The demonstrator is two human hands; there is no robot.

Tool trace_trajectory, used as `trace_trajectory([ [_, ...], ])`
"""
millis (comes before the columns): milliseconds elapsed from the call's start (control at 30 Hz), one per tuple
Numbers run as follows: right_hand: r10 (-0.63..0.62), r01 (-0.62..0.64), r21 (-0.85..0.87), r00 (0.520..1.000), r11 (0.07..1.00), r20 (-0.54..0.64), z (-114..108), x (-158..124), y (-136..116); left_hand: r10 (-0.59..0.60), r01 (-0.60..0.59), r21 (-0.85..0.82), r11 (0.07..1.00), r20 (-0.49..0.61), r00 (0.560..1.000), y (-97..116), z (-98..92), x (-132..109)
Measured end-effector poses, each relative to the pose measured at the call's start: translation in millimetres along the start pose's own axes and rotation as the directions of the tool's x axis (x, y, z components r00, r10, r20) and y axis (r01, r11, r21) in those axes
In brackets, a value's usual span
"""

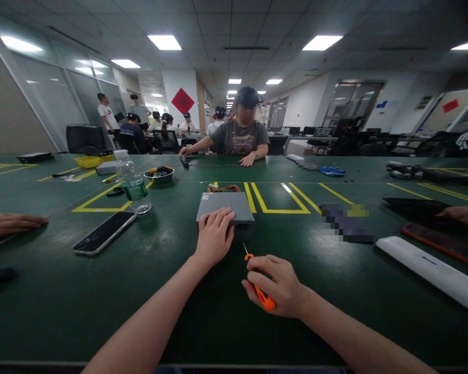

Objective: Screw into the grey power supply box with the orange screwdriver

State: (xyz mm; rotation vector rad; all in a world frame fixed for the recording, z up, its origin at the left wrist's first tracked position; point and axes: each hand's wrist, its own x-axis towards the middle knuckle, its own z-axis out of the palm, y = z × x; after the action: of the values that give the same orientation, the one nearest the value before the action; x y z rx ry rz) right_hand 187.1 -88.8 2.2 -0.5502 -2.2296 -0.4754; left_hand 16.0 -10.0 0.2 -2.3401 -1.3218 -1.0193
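A grey metal computer power supply (222,200) lies on the green table in front of me, its power socket facing my side. From its far edge a bundle of coloured cables (230,188) sticks out. My left hand (214,236) grips the box, fingers over the top and thumb against the near face beside the socket. Just to the right and nearer to me, my right hand (276,284) is closed around the orange handle of a screwdriver (265,297). The thin shaft points up and away, with its tip short of the box and apart from it.
A water bottle (136,189) and a phone (104,234) are on the left, near a metal bowl (160,174) of parts. On the right lie a white elongated device (429,270) and a dark pixelated item. A person (242,135) sits opposite; other people's hands rest at both sides.
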Motion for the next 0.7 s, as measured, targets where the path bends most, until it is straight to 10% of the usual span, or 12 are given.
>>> trace_trajectory([
  [700,0.130,-0.125,0.045,0.983,0.991,-0.133,-16,-3,13,0.065,-0.068,0.022,0.997,0.113,0.992,-4,-2.0,-2],
])
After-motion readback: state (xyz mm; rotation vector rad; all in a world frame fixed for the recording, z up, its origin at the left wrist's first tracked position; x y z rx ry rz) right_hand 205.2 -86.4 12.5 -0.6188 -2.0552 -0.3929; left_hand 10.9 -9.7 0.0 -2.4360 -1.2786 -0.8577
